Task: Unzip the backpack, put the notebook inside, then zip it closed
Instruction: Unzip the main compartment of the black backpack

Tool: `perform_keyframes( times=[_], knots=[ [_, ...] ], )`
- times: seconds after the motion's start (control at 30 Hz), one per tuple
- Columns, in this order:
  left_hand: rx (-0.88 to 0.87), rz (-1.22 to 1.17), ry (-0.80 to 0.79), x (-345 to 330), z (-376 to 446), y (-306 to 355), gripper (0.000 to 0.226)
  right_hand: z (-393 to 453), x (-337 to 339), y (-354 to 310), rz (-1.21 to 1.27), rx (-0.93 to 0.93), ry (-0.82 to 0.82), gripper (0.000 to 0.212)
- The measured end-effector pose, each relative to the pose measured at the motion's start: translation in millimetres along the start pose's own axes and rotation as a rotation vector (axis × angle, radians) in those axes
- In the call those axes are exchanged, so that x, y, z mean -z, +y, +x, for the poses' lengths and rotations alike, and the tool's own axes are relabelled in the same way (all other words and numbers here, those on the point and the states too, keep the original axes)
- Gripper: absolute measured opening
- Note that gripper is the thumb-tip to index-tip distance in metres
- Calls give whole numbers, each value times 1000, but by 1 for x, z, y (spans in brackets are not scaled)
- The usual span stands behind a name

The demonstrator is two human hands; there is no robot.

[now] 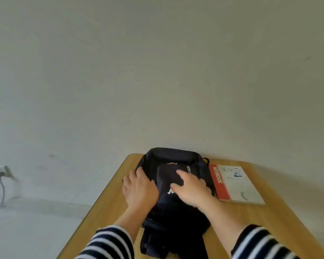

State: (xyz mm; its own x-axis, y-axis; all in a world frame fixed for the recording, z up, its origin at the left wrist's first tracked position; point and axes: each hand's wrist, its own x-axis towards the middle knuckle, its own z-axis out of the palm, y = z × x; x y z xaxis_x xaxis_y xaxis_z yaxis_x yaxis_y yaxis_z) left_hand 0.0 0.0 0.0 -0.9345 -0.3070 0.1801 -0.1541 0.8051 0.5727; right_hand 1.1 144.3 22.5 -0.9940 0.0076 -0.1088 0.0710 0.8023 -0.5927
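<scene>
You are at the opening step: the dark navy backpack [174,186] lies flat on the wooden table [250,221], its top end toward the wall, and nothing shows it unzipped yet. No gap in the fabric is visible, though the picture is soft and your hands cover much of the front panel.

Your left hand [138,187] lies on the left side of the bag with its fingers curled over the edge. It looks to be pressing or gathering fabric, but I cannot tell whether anything is pinched between the fingers. Your right hand [192,189] rests on the front pocket area, fingers spread loosely and bent. It may be feeling for a zipper pull, but none is visible under it, so I cannot tell if it holds one.

The notebook [236,184], with a red spine strip and a pale cover, lies flat on the table just beside the right side of the backpack, untouched.

By my judgement the next move calls for finding the zipper pull of the main compartment, likely along the far rim. Pin the bag with one hand while the other draws the pull round. Soft fabric will bunch if it is not held taut.

Count: one backpack, one notebook, one table, two hands, each in a striped black-and-white sleeve [108,243]. A dark cable [2,184] hangs at the wall far left.
</scene>
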Motion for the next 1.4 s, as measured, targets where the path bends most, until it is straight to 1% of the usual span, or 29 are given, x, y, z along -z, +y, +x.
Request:
perform_keyframes(
  times=[0.07,0.1,0.17,0.3,0.43,0.53,0.73,0.9,0.97,1.03,1.1,1.17,1.23,1.27,1.4],
  knots=[
    [146,-9,-18,-3,-2,-15,64,-5,-16,3,-190,-78,-110,69],
    [189,-18,-42,-7,-4,-23,66,-8,-25,6,-264,-96,-147,71],
    [219,-49,-101,-11,-7,-36,65,-9,-40,13,-357,-95,-166,75],
    [159,-71,-147,-16,-18,-41,59,-12,-46,20,-430,-64,-155,77],
    [138,8,-169,-11,-39,-38,58,-22,-42,30,-449,-1,-180,75],
    [136,20,-212,-4,-59,-36,57,-33,-35,42,-471,53,-198,73],
    [112,57,-316,5,-105,-40,51,-58,-15,63,-489,138,-281,71],
    [90,27,-357,15,-133,-45,49,-80,-2,69,-524,130,-345,72],
    [106,-25,-347,24,-136,-46,49,-86,3,62,-552,103,-360,75],
    [133,-80,-302,33,-133,-49,46,-91,3,46,-569,112,-326,79],
    [171,-136,-245,39,-122,-55,46,-95,-2,21,-537,210,-236,78],
    [217,-190,-191,43,-109,-61,47,-97,-15,-5,-444,348,-165,70],
    [251,-218,-140,44,-96,-66,47,-95,-33,-29,-345,430,-185,62],
    [258,-222,-129,45,-91,-68,48,-92,-44,-38,-333,452,-204,60],
    [224,-219,-162,42,-78,-76,58,-70,-81,-60,-383,441,-217,61]
  ],
)
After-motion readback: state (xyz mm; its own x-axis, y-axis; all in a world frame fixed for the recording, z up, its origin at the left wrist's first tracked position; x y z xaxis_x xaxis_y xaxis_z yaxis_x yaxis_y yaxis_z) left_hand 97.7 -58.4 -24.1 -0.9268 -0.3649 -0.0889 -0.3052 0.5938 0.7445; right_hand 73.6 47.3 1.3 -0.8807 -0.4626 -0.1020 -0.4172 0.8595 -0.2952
